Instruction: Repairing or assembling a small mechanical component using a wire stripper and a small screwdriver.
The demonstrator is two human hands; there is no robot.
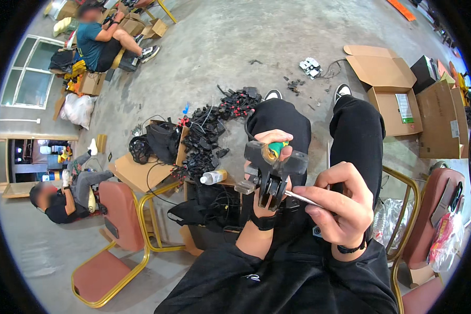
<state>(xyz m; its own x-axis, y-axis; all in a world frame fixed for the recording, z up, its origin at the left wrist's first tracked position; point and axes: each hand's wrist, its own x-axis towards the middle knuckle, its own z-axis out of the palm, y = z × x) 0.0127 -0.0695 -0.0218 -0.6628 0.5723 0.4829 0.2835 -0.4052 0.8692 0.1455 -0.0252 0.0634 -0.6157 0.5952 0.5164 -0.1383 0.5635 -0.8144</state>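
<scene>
The left hand [275, 137] grips the dark plastic bracket assembly [271, 168] from behind, seemingly for steadiness, while the right hand [344, 201], just beside, pinches a thin metal tool [302, 198] toward it.

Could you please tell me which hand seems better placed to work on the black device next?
Probably the right hand: it pinches a slim rod pointed at the black device, which the left hand holds.
</scene>
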